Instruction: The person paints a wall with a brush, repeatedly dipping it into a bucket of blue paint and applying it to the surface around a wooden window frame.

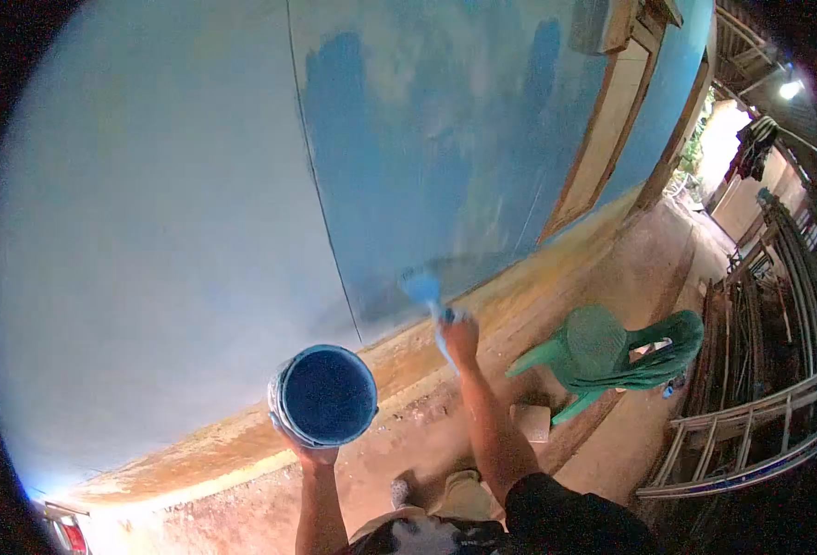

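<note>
My left hand (309, 449) grips a paint bucket (277, 393) from below and the side, its dark blue inside facing me. In my right hand (459, 340) is a paintbrush (420, 285), its bristles blue and at the lower part of the wall (418, 166). Blue paint covers that section in uneven patches, with darker strokes near the top. A thin vertical line (309, 153) divides it from the paler wall part (149, 231) on the left.
A green plastic chair (594, 347) stands on the floor to my right, near a small block (531, 423). Beyond it lie a ladder (746, 439) and stacked poles (788, 250). A wooden-framed door (603, 139) is set in the wall ahead.
</note>
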A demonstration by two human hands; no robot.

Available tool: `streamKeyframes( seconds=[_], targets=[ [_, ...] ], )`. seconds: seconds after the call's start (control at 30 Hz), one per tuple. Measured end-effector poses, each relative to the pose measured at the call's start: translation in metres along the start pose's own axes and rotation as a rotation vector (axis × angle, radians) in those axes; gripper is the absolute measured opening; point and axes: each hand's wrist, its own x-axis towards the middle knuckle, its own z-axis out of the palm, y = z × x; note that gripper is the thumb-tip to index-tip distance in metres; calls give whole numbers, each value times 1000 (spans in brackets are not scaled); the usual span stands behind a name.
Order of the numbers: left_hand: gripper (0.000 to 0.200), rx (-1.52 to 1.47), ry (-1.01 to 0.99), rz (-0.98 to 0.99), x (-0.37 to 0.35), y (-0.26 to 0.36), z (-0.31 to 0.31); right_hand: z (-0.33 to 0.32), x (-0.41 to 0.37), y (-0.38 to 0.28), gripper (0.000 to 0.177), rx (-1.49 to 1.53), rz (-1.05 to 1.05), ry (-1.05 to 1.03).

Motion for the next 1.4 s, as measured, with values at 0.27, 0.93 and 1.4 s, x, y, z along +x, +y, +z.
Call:
streamKeyframes(
  seconds=[0.27,0.93,1.4],
  targets=[
    [63,-203,16,-91,8,-11,-50,-8,25,-63,36,106,59,102],
    [64,-68,30,-32,0,9,-32,14,-16,-73,36,158,61,18],
    [67,-88,92,-39,-1,-1,-40,-57,7,-120,35,131,72,16]
  ],
)
